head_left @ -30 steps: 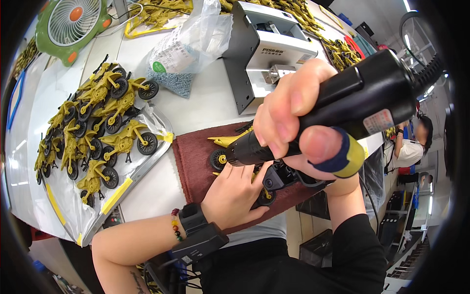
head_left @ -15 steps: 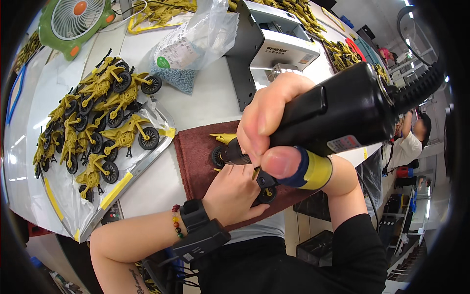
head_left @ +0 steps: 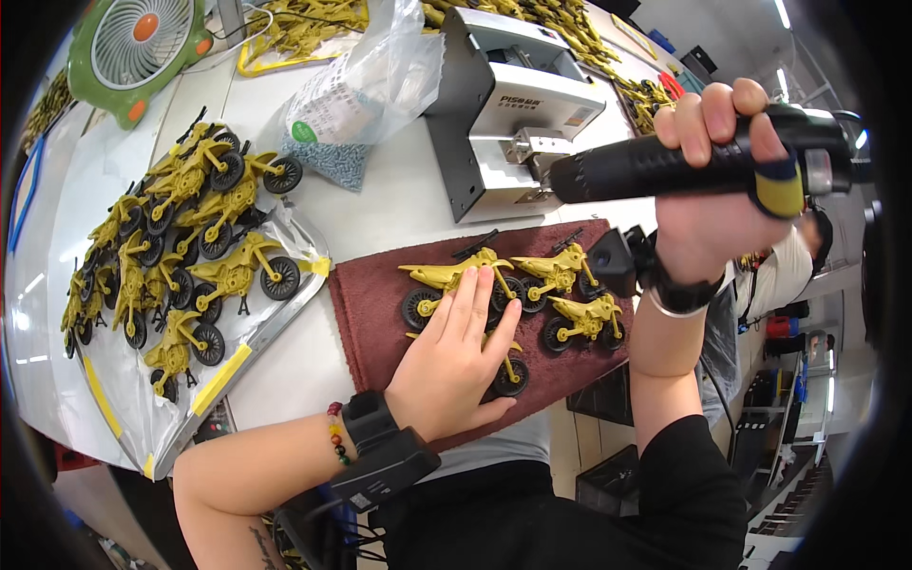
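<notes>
My left hand [head_left: 448, 369] lies flat with fingers outstretched over toy motorcycles on a dark red-brown cloth [head_left: 366, 323]. Its fingertips rest against a yellow toy motorcycle [head_left: 442, 275] with black wheels; another is partly hidden beneath the hand. Two more, a toy motorcycle [head_left: 560, 269] and a nearer toy motorcycle [head_left: 587, 321], lie to the right on the cloth. Raised at the right, my right hand [head_left: 705, 226] is wrapped round a black electric screwdriver [head_left: 613, 174]. The screwdriver's front end points left, at the metal outlet of a screw feeder [head_left: 541, 109]; whether they touch I cannot tell.
A heap of yellow toy motorcycles [head_left: 180, 237] fills a plastic-lined tray [head_left: 223, 385] on the left. Behind are a bag of small blue-grey pieces [head_left: 332, 157], a green fan [head_left: 142, 57] and more yellow parts [head_left: 309, 33]. Another person [head_left: 784, 271] is at the far right.
My right hand has lifted the screwdriver from the toy motorcycles and carried it up and right to the screw feeder. My left hand stays on the cloth, its fingers now in full view.
</notes>
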